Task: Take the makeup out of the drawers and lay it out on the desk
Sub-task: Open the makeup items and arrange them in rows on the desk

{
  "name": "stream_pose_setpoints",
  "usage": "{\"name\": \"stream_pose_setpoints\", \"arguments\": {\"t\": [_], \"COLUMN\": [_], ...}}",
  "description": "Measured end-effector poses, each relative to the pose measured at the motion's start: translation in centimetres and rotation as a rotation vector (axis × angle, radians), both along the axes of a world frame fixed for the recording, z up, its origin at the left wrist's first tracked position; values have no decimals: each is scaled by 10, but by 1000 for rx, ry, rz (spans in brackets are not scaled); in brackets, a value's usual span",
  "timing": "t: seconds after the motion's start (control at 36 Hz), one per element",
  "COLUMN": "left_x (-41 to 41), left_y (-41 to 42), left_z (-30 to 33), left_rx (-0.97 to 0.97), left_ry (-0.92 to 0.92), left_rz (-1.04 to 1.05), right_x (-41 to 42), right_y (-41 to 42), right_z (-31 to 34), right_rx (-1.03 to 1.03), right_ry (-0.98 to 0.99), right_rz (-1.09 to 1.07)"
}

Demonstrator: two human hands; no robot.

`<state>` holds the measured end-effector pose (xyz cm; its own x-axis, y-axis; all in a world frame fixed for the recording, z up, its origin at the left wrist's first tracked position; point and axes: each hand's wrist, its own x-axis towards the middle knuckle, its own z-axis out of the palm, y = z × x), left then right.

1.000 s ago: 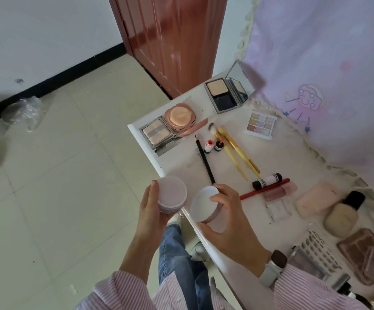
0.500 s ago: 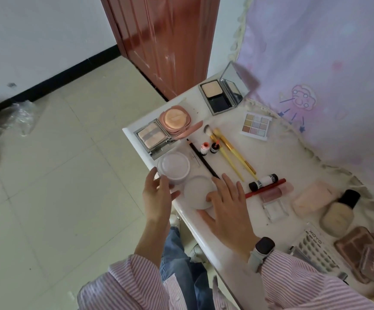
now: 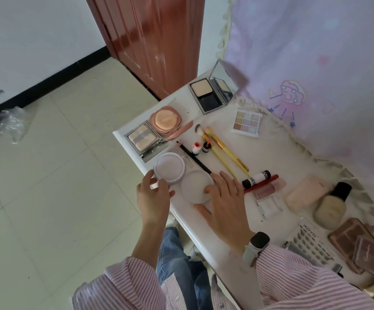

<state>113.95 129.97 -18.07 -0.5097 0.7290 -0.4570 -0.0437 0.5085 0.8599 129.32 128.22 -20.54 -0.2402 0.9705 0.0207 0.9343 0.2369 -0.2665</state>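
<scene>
Near frame centre, at the desk (image 3: 204, 231) edge: my left hand (image 3: 153, 198) loose, fingers spread, holding nothing, just beside the powder jar (image 3: 169, 167). Right hand (image 3: 223, 202) flat, fingertips resting on its lid (image 3: 196, 189). Both pieces laid out. Next, I judge: back to the drawers, not in view. Further up: brushes (image 3: 221, 151), palettes.

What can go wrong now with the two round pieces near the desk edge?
The powder jar stands open close to the desk edge; the left hand beside it might knock it to the floor. The lid touches the black pencil, so the right hand could roll it away.
</scene>
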Motion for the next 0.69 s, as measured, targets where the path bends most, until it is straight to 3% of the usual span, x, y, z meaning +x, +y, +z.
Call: {"name": "stream_pose_setpoints", "arguments": {"t": [0.19,0.31,0.44,0.53,0.69], "left_x": [5,15,26,29,27], "left_y": [-10,-22,-36,-42,-46], "left_z": [2,3,-1,-3,-3], "left_rx": [0,21,59,65,99], "left_ry": [142,270,318,344,344], "left_rz": [-85,-149,-216,-237,-214], "right_x": [27,60,78,79,80], "right_y": [1,18,27,30,36], "right_z": [10,22,26,22,24], "right_rx": [77,12,-99,-191,-97], "right_ry": [170,77,-131,-95,10], "right_rz": [-29,-136,-74,-124,-92]}}
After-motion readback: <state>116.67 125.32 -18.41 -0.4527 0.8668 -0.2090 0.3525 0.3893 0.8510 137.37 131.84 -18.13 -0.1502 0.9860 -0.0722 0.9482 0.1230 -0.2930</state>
